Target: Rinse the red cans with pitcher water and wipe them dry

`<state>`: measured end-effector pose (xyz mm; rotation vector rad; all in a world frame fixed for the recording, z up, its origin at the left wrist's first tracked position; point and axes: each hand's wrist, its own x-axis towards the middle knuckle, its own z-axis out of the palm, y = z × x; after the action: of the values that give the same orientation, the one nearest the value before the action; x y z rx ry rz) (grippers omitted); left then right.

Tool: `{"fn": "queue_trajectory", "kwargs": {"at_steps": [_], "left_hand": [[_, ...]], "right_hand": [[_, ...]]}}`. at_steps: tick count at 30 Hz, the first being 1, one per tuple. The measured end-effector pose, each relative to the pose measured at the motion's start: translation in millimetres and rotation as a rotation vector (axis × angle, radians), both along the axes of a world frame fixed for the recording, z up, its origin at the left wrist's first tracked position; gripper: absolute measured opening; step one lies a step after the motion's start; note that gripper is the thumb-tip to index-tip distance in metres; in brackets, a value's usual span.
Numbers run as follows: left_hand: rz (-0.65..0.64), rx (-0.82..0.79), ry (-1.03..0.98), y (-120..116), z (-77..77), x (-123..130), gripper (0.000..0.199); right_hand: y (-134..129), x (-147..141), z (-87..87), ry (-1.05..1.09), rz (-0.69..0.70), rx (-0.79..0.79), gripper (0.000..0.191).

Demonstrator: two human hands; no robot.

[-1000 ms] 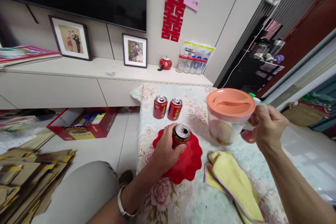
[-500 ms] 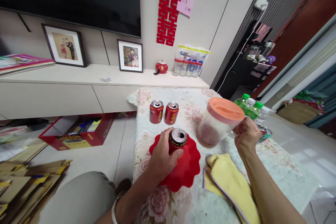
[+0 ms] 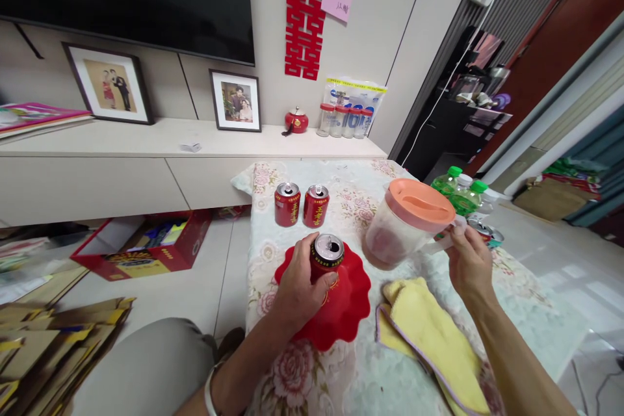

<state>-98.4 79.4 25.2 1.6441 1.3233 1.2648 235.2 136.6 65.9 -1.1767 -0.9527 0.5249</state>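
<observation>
Pitcher (image 3: 402, 237) and opened can (image 3: 327, 250) are both in our grasp. Our left hand (image 3: 302, 292) curls its fingers and thumb around the can's side, and we have it upright over the red scalloped plate (image 3: 351, 309), its silver top facing up. Our right hand (image 3: 470, 263) is closed on the pitcher's translucent handle (image 3: 437, 245); the pitcher leans, its orange lid (image 3: 420, 203) on, just to the right of the plate. We cannot quite tell whether its base touches the flowered tablecloth (image 3: 370, 380).

Beyond the plate we see two more red cans, one at left (image 3: 287, 205) and one at right (image 3: 316, 208), upright, near each other. Nearer us than the pitcher lies a folded yellow cloth (image 3: 429, 331). Green-capped bottles (image 3: 468, 200) stand behind our right hand, and a white cabinet (image 3: 97, 138) runs behind the table.
</observation>
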Motion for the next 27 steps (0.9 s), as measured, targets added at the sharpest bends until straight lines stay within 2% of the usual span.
{"fn": "queue_trajectory", "kwargs": {"at_steps": [3,6,9,12,16,19,24,27], "left_hand": [[-0.005,-0.02,0.011,-1,3.4,0,0.069],[-0.002,-0.043,0.009,-3,7.0,0,0.069],[-0.011,-0.046,0.002,-3,10.0,0,0.067],[-0.019,-0.055,-0.01,-2,11.9,0,0.067],[-0.013,-0.074,-0.017,-3,13.5,0,0.068],[-0.01,-0.091,-0.018,-4,14.5,0,0.069],[-0.016,-0.129,-0.03,-4,16.6,-2,0.074],[-0.049,-0.144,-0.035,-4,20.4,-3,0.075]], "right_hand": [[-37,8,-8.9,-0.063,-0.086,-0.143,0.065],[-82,10,-19.9,-0.182,-0.132,-0.281,0.064],[-120,5,-35.2,-0.645,0.053,-0.41,0.064],[-140,-3,-53.7,-1.014,0.168,-0.339,0.062],[-144,-13,-64.6,-1.239,0.102,-0.182,0.052],[-142,-22,-52.4,-1.267,0.093,-0.087,0.044],[-144,-48,-10.6,-1.198,0.097,0.06,0.042],[-144,-63,11.4,-1.129,0.077,0.082,0.041]]}}
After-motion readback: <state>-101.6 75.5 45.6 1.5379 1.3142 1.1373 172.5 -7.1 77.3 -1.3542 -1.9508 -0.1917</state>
